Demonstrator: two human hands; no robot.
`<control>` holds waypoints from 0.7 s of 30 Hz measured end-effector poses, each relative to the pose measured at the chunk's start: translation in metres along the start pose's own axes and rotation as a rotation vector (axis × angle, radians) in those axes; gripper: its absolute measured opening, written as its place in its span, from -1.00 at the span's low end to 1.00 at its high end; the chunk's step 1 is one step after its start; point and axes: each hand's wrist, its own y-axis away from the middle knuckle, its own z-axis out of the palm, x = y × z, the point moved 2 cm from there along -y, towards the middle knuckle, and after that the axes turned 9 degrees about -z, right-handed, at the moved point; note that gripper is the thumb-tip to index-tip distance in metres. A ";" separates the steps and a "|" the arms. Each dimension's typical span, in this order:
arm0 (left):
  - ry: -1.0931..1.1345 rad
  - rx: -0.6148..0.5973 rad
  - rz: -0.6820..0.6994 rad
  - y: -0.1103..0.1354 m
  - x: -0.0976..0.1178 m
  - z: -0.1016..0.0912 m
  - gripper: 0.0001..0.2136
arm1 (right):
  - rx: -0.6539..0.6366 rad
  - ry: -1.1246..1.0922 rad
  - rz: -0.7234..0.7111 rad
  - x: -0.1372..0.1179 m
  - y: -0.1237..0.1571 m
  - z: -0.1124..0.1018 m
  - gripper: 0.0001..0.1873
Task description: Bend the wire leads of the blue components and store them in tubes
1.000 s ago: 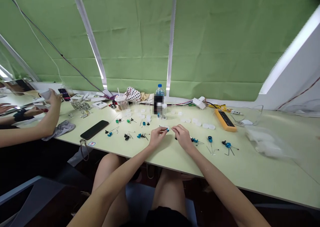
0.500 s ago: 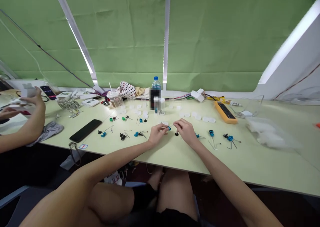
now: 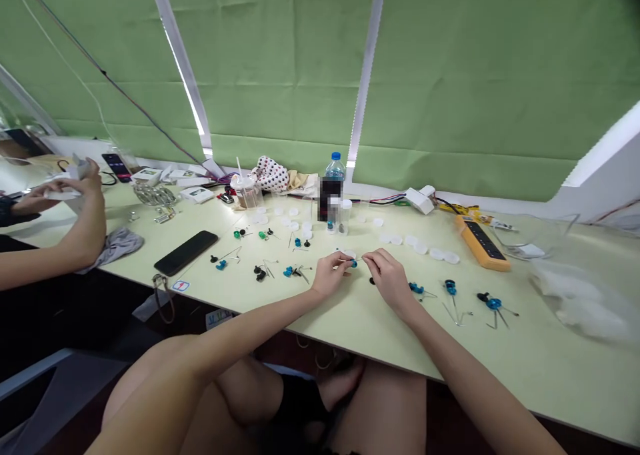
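Note:
Over the middle of the table, my left hand (image 3: 331, 273) pinches a small blue part (image 3: 354, 263) between thumb and fingertips. My right hand (image 3: 387, 276) is closed just to its right, its fingertips on what looks like a thin metal rod that points at the blue part. Whether the rod sits in the part is too small to tell. A small black knob-like piece (image 3: 372, 281) lies under my right hand, partly covered. To the right rest blue parts with thin bent metal rods (image 3: 455, 308); similar blue and black pieces (image 3: 260, 273) lie to the left.
White round caps (image 3: 420, 247) lie behind my hands, near a water bottle (image 3: 335, 168) and clear tubes. An orange power strip (image 3: 483, 243) and a plastic bag (image 3: 575, 295) are on the right. A phone (image 3: 186, 253) lies left; beyond it a person's hands (image 3: 75, 185) hold something white.
The view has turned, so the table sits further left and tilted. My hands stay close together around the blue part. At far left, the other person's hands have shifted.

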 end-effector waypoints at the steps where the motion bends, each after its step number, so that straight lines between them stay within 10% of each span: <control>1: 0.004 0.007 -0.007 0.001 -0.001 -0.001 -0.83 | 0.004 -0.016 0.007 -0.001 -0.001 0.000 -0.68; 21: 0.065 -0.035 -0.017 0.004 0.008 -0.004 -0.78 | 0.034 -0.051 -0.003 0.010 -0.008 0.000 -0.71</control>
